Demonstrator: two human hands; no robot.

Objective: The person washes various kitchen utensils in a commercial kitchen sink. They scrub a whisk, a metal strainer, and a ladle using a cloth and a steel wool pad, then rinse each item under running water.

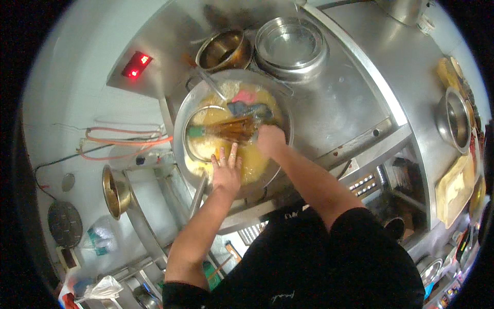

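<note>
A large round metal basin (181,116) in front of me contains cloudy yellowish liquid with some foam. Partly under the liquid, at its left, rests a round metal pan (188,145). Across the pan lies a bamboo wok brush (231,129) with a green-bound end. My left hand (227,175) is spread flat with fingers apart, over the pan's lower right edge. My right hand (271,140) is curled into a fist beside the brush's bristle end; its palm side is hidden. Beyond the brush are a dark cloth (247,109) and a pink cloth (244,96).
Behind the basin stand a brownish metal pot (224,50) and stacked steel bowls (291,44). A metal handle (198,195) sticks out at the basin's lower left. A steel counter (409,65) with a bowl (453,119) and a tray (455,193) runs along the right. Orange hose (127,143) hangs left.
</note>
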